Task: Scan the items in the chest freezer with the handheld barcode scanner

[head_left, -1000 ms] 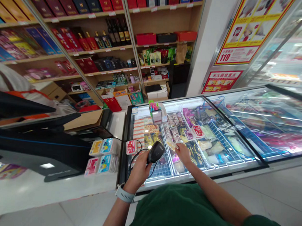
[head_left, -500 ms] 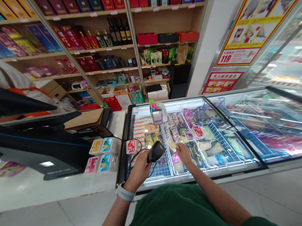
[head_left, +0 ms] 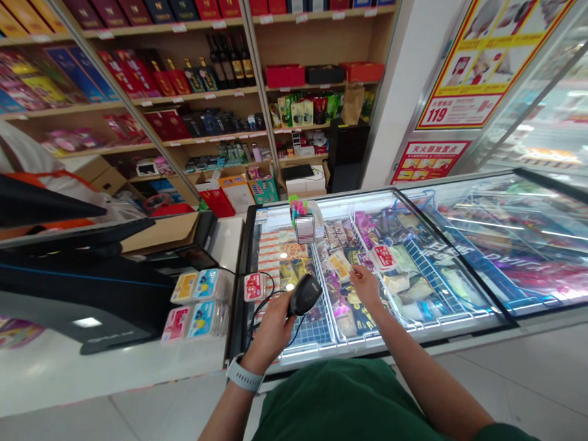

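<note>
My left hand (head_left: 270, 330) is wrapped round the handle of a black barcode scanner (head_left: 305, 296), its head pointing up and to the right over the freezer's glass top. A cable runs from the scanner. My right hand (head_left: 367, 290) pinches the right edge of a small flat yellow-and-white pack (head_left: 339, 265), over the freezer glass and to the right of the scanner head. A red-and-white pack (head_left: 384, 257) lies on the glass just beyond my right hand. Another red pack (head_left: 255, 287) lies left of the scanner, close to the black cable (head_left: 273, 279).
The chest freezer (head_left: 292, 363) holds bagged goods in wire baskets. Stacked yellow, blue and pink packs (head_left: 202, 304) stand on the white counter (head_left: 97, 377) at left, beside a dark checkout machine (head_left: 76, 295). A colourful item (head_left: 299, 211) sits at the freezer's back edge.
My right hand has shifted a little, and the yellow pack has turned so its broad face shows more. My left hand and the scanner have stayed nearly still.
</note>
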### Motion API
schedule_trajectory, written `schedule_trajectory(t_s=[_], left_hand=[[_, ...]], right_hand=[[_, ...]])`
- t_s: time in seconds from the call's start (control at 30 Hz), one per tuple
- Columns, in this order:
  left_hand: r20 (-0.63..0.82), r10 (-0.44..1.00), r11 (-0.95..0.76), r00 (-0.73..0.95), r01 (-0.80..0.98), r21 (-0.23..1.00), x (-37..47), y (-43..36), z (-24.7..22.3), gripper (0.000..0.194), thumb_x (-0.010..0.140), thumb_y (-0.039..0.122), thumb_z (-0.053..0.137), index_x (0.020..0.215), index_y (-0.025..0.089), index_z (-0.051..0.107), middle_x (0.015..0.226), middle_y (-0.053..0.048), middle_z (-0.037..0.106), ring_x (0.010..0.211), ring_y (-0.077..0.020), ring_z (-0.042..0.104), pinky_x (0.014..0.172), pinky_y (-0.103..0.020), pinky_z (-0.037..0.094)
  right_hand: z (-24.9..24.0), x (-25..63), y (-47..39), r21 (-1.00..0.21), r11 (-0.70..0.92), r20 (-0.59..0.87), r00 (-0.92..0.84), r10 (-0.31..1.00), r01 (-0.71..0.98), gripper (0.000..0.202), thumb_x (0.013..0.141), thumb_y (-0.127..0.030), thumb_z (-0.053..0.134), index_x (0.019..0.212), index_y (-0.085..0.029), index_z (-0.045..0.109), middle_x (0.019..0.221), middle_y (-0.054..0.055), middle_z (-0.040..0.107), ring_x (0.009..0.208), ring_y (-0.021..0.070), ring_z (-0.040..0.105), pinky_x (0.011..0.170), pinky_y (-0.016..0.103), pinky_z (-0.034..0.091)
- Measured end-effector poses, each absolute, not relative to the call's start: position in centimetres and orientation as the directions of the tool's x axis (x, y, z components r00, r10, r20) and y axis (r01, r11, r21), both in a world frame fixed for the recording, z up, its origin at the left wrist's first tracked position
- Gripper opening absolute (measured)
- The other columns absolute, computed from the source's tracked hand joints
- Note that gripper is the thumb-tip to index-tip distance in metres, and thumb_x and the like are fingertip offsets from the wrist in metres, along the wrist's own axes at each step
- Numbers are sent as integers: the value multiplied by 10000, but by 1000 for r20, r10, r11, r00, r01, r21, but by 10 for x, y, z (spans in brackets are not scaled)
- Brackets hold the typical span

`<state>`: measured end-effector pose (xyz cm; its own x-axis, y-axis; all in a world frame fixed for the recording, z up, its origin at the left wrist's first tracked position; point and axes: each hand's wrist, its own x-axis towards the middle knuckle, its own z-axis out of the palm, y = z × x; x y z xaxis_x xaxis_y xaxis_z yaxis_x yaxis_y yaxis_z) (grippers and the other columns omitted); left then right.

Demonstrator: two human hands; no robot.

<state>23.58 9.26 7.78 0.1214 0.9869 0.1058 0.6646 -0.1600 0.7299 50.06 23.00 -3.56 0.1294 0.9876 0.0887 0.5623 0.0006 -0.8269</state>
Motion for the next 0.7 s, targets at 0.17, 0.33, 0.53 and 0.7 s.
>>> schedule_trajectory(t_s=[0.17,0.33,0.53,0.7], left_hand=[[98,987,-160,129,666,728,236,94,75,547,769,53,494,1306,152,464,1283,-143,578,1203,-271,525,1046,-491,397],[93,986,-161,137,670,725,237,96,75,550,767,48,491,1304,164,462,1281,-141,576,1198,-271,524,1047,-503,390],[109,983,-179,144,671,720,238,99,75,560,759,46,495,1306,167,465,1271,-144,584,1182,-273,534,1034,-512,393],[106,983,-179,148,674,716,238,102,75,548,771,67,499,1308,170,467,1242,-140,598,1156,-271,551,1006,-487,418]], right_hand=[[-24,504,239,-862,13,107,158,982,507,376,799,-412,523,1049,-178,678,866,66,717,740,221,667,727,364,536],[-12,508,247,-880,37,137,178,974,473,383,810,-423,534,1067,-178,677,869,75,718,751,236,671,734,373,537],[-2,516,256,-863,90,208,188,960,497,383,816,-410,540,1080,-170,678,931,91,719,795,235,664,763,375,535],[5,519,257,-861,91,208,182,961,500,393,812,-405,539,1095,-166,672,942,83,719,767,217,664,747,364,537]])
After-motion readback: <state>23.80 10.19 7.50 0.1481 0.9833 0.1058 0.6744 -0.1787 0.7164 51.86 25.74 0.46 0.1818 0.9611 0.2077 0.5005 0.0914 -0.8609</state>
